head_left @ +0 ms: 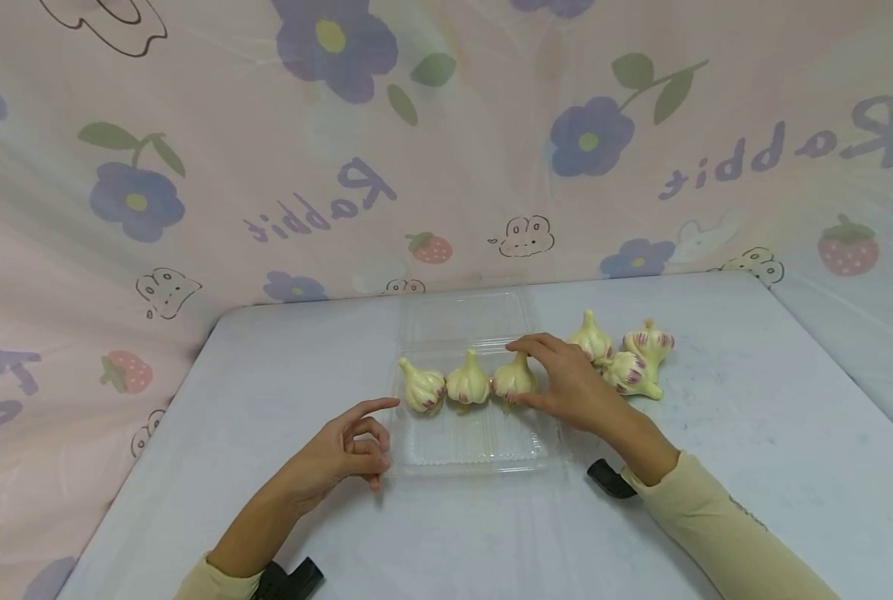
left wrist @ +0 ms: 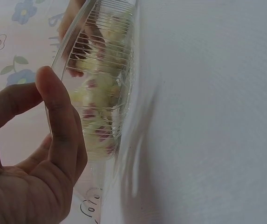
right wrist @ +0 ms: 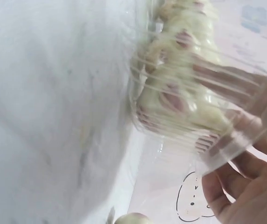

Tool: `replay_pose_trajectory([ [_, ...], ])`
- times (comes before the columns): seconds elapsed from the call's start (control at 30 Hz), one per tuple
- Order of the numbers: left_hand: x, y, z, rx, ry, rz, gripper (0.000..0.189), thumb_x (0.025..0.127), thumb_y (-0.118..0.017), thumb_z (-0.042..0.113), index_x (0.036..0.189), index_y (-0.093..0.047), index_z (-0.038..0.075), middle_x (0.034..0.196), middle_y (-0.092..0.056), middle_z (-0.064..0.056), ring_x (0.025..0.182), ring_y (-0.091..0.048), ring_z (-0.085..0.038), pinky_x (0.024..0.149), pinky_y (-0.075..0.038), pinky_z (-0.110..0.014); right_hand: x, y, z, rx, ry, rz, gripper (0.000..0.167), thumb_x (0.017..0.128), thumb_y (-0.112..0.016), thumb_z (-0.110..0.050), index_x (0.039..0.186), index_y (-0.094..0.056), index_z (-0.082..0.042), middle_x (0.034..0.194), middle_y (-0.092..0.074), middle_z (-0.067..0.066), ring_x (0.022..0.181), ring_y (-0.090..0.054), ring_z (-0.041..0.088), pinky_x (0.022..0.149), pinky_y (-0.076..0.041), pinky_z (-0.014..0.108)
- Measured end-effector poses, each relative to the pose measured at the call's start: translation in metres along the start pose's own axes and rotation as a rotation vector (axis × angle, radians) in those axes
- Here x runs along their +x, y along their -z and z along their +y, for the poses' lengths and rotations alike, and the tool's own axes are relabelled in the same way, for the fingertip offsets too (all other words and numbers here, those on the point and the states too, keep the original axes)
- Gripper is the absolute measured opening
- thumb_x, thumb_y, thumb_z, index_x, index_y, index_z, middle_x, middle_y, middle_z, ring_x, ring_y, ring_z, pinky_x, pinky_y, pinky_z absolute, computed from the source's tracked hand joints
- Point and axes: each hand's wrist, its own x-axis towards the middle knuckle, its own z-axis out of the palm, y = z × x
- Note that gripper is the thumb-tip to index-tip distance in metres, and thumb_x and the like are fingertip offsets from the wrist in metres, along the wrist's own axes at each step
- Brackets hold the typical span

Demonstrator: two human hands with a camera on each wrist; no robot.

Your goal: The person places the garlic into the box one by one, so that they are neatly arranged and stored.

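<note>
Three garlic bulbs stand in a row across a clear plastic box (head_left: pixel 461 446): a left bulb (head_left: pixel 422 388), a middle bulb (head_left: pixel 468 382) and a right bulb (head_left: pixel 512 379). My right hand (head_left: pixel 570 379) holds the right bulb, thumb at its near side and index finger by its stem. Seen through the ribbed wall in the right wrist view, a finger (right wrist: pixel 231 81) reaches in to the bulbs. My left hand (head_left: pixel 339 454) is at the box's left edge, index finger stretched toward the left bulb, the others loosely bent beside the wall. In the left wrist view its fingertips (left wrist: pixel 49 81) overlap the rim.
The box's transparent lid (head_left: pixel 465 317) lies folded back behind it. More garlic bulbs (head_left: pixel 649 350) sit in a cluster on the white table (head_left: pixel 746 433), right of my right hand. A patterned curtain (head_left: pixel 446 158) hangs behind the table.
</note>
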Motion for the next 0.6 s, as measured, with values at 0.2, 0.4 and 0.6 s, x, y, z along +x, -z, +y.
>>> replay_pose_trajectory([
  [0.2, 0.001, 0.0, 0.001, 0.001, -0.002, -0.009, 0.083, 0.088, -0.07, -0.002, 0.156, -0.024, 0.007, 0.099, -0.053, -0.001, 0.067, -0.062, -0.009, 0.064, -0.06, -0.028, -0.002, 0.005, 0.0, 0.025, -0.003, -0.014, 0.069, 0.076, -0.088, -0.026, 0.136, -0.057, -0.009, 0.136, -0.058, 0.011, 0.124, -0.058, 0.034, 0.101, -0.05, 0.055],
  [0.4, 0.001, 0.0, 0.001, 0.002, 0.003, -0.004, 0.082, 0.088, -0.07, -0.002, 0.156, -0.024, 0.007, 0.099, -0.052, -0.001, 0.067, -0.062, -0.009, 0.064, -0.06, -0.027, -0.01, 0.018, 0.003, 0.056, -0.044, -0.043, 0.065, 0.078, -0.085, -0.018, 0.136, -0.056, -0.01, 0.138, -0.056, 0.01, 0.123, -0.058, 0.034, 0.099, -0.052, 0.052],
  [0.6, 0.0, 0.0, 0.002, 0.009, 0.007, -0.005, 0.082, 0.088, -0.069, -0.002, 0.156, -0.024, 0.006, 0.099, -0.052, -0.002, 0.067, -0.062, -0.009, 0.065, -0.06, -0.028, -0.026, 0.041, 0.014, 0.067, -0.104, -0.05, 0.059, 0.083, -0.082, -0.018, 0.136, -0.056, -0.01, 0.138, -0.056, 0.01, 0.12, -0.06, 0.033, 0.096, -0.053, 0.052],
])
